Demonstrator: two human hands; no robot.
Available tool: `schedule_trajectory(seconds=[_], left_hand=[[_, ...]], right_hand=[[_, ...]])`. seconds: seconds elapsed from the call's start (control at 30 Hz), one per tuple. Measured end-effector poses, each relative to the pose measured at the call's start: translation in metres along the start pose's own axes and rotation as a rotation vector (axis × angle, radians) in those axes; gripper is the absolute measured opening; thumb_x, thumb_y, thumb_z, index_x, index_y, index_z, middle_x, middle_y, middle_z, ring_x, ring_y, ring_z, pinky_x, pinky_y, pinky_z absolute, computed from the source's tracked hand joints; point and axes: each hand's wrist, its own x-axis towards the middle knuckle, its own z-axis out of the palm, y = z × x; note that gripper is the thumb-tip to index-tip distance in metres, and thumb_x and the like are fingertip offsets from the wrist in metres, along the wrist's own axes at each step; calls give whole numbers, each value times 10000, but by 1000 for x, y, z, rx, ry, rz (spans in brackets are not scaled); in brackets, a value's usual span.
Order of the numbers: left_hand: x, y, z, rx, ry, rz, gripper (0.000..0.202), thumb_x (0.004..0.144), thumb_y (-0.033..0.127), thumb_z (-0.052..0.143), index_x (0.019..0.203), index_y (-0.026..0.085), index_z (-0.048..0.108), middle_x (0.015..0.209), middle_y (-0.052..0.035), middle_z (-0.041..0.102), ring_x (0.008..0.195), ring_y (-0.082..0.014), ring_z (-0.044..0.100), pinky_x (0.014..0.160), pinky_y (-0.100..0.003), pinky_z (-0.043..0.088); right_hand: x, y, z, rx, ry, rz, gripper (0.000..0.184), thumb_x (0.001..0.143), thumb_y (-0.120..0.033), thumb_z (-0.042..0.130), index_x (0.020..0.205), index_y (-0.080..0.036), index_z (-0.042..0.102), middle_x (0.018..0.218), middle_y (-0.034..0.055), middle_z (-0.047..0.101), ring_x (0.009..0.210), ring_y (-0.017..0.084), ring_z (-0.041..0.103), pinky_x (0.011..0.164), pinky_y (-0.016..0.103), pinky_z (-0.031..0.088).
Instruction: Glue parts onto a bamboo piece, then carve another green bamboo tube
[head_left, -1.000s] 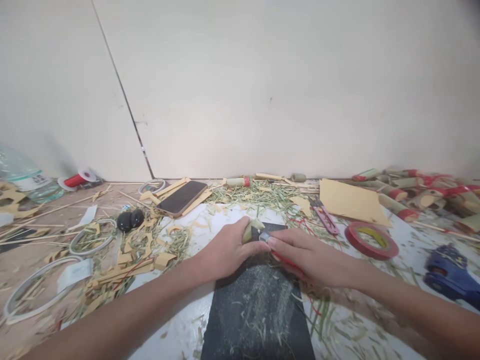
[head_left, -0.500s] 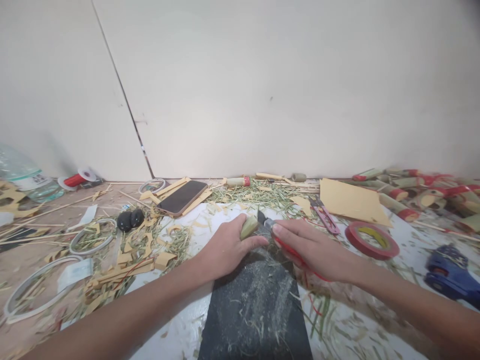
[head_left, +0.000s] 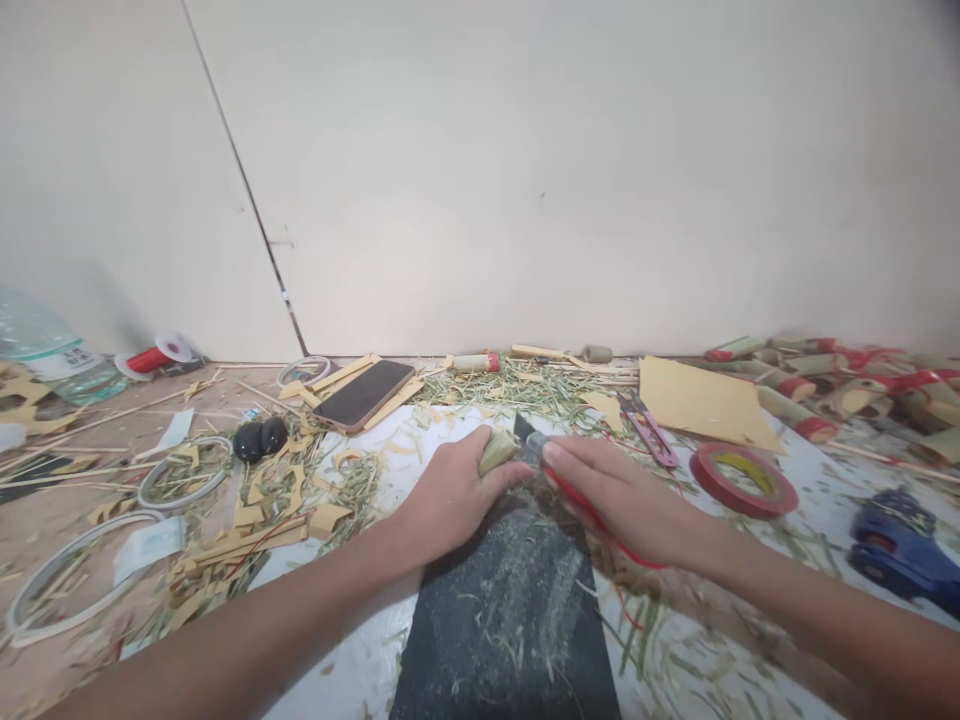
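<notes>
My left hand (head_left: pixel 461 490) is closed around a short green bamboo piece (head_left: pixel 498 453), whose cut end points right. In my right hand (head_left: pixel 611 490) is a red-handled utility knife (head_left: pixel 535 440), gripped with the thumb and fingers near its metal collar. Its dark blade (head_left: pixel 523 428) stands close beside the end of the bamboo; whether it touches cannot be made out. Both hands hover over the far end of a black sanding sheet (head_left: pixel 510 620) strewn with pale dust and fibres.
Shavings surround a phone (head_left: pixel 366 395), a pink cutter (head_left: pixel 651 435), a tape roll (head_left: pixel 742 480) and yellow card (head_left: pixel 705 405). Bamboo pieces with red ends (head_left: pixel 810 390) are heaped at right, near a blue tool (head_left: pixel 904 550). White hoops (head_left: pixel 187 470) and a bottle (head_left: pixel 52 350) are left.
My right hand and the knife have shifted very slightly, the blade now a little higher beside the bamboo. The black sheet has slid slightly left. My left hand keeps its hold.
</notes>
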Motion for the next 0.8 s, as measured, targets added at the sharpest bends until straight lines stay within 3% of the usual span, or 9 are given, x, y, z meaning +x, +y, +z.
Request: schedule_trajectory(seconds=[0.07,0.23,0.3,0.47,0.6,0.7,0.8], left_hand=[[1,1,-2,2,-4,3,383,832,540,525,725,202,380,697,43,471,652,-139,397,588,-273,289],[0,4,-5,-28,-107,56,362,802,512,571,746,200,397,706,43,469,660,-134,394,587,-261,304],[0,4,-5,-20,-113,66,368,799,515,573,740,199,395,698,43,469,659,-134,393,585,-260,301],[1,1,-1,-16,-55,47,382,817,524,548,712,200,374,683,45,457,650,-134,380,583,-270,289],[2,-1,-3,-22,-23,20,377,846,543,485,731,196,390,716,32,469,675,-141,406,618,-289,325],[0,-1,-7,-131,-89,35,303,848,472,510,962,197,453,804,13,487,725,-145,438,672,-304,378],[-1,-3,-11,-397,-258,59,607,832,291,539,1342,262,211,872,5,472,700,-121,456,649,-280,408]], right_hand=[[1,1,-3,-4,10,-10,488,957,-536,284,605,-206,361,532,-34,421,516,119,416,521,251,343],[-2,-2,-6,-110,-192,-79,476,951,-536,299,639,-201,428,593,-15,455,578,137,445,558,261,362],[-3,-4,-5,-143,-206,-85,459,957,-508,298,653,-198,446,619,-9,468,601,143,459,571,264,368],[-3,-6,0,-207,-91,-123,449,973,-471,279,644,-199,421,626,-13,464,609,141,453,569,272,336],[4,4,-6,-82,78,-76,457,965,-498,283,617,-212,364,548,-34,425,531,129,431,519,263,325],[9,12,-12,24,61,-7,427,938,-535,334,652,-221,385,521,-49,433,460,119,427,469,255,329],[10,13,-16,-115,118,-13,318,887,-504,468,748,-222,422,616,-37,489,538,128,462,499,252,350]])
